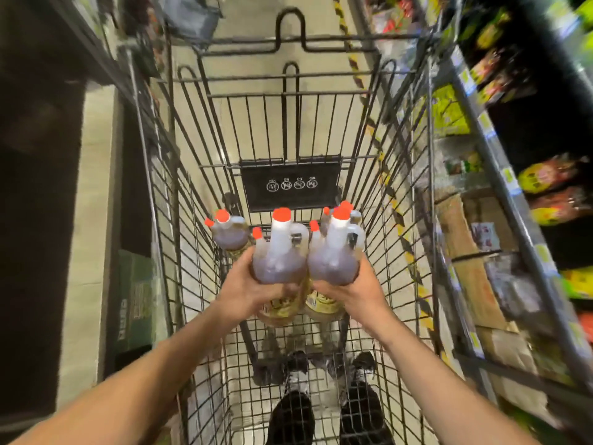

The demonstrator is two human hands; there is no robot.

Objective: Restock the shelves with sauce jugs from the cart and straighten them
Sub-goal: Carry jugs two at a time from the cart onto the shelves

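A: What is each hand holding?
B: The left hand (pixel 247 292) grips one jug (pixel 278 256); the right hand (pixel 349 292) grips a second jug (pixel 333 256), the two touching.
A: Where are the others?
B: Just beyond the fingers, more jugs (pixel 229 232) stand inside the cart (pixel 378 175).

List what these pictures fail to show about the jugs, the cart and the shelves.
- Head view, labels of the held jugs: covered by the left hand and right hand, and blurred.
- Number of jugs remaining in the cart: the held pair hides those behind.
- Shelves on the right: motion blur makes products and price tags unreadable.
- Shelf space for the jugs: not identifiable.
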